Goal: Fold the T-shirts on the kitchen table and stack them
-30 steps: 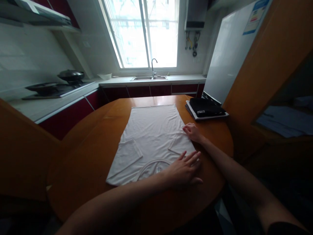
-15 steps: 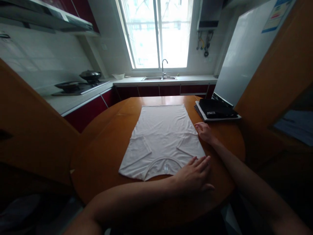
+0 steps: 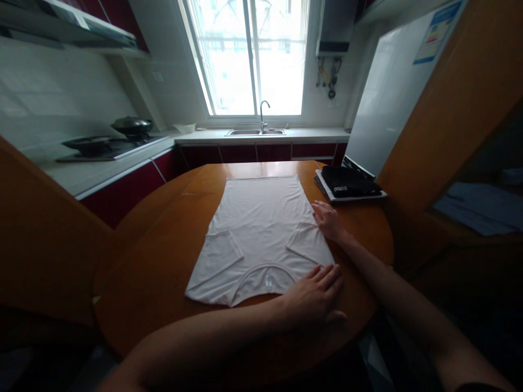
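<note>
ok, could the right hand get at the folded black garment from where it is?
Probably yes. The right hand is by the edge of the white T-shirt, with the folded black garment just beyond that hand, on top of a stack. Only wooden tabletop shows between them.

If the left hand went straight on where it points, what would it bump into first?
Probably the right forearm, which crosses the line ahead of the left hand, though depth is unclear.
</note>
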Tool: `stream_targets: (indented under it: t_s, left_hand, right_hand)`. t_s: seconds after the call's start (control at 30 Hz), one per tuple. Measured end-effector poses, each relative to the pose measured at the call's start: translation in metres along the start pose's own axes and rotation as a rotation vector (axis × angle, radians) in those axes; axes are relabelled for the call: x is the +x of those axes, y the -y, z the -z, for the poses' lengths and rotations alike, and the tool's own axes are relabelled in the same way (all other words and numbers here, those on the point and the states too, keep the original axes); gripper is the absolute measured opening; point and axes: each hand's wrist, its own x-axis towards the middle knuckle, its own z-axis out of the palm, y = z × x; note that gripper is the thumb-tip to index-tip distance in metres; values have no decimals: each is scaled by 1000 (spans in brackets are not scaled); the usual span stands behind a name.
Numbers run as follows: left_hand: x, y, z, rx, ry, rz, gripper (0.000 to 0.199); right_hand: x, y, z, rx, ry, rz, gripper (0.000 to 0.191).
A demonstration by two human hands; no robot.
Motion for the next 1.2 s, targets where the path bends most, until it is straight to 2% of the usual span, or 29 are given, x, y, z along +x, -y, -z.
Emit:
stream_targets:
  t_s: [0.1, 0.17, 0.33, 0.5, 0.6, 0.8, 0.9, 1.03, 1.13, 1.2]
  left_hand:
    - [0, -1, 1, 16, 3, 0, 79]
    - [0, -2, 1, 23, 5, 6, 79]
    - [-1, -2, 2, 24, 5, 2, 77]
    - [-1, -2, 1, 26, -16, -1, 76]
    - [-1, -2, 0, 23, -23, 2, 76]
    - [-1, -2, 1, 14, -36, -4, 75]
    - [0, -1, -1, 5, -25, -4, 76]
    - [0, -3, -1, -6, -15, 4, 74]
    - [1, -4, 10, -15, -44, -15, 70]
    - [5, 4, 25, -18, -64, -11, 64]
  right_hand:
    - [-4, 13, -7, -89, 110, -1, 57]
    - [-5, 18, -9, -116, 106, -62, 61]
    - [-2, 22, -1, -66, -52, -44, 34]
    - [1, 23, -6, -43, 103, -22, 21]
    - [4, 21, -10, 52, 114, 15, 14]
    - [8, 17, -9, 158, 136, 78, 13]
    - [6, 19, -10, 115, 90, 78, 13]
    - [5, 13, -6, 60, -57, 25, 15]
    - [7, -4, 0, 77, -151, -65, 16]
    - [7, -17, 2, 78, -162, -112, 19]
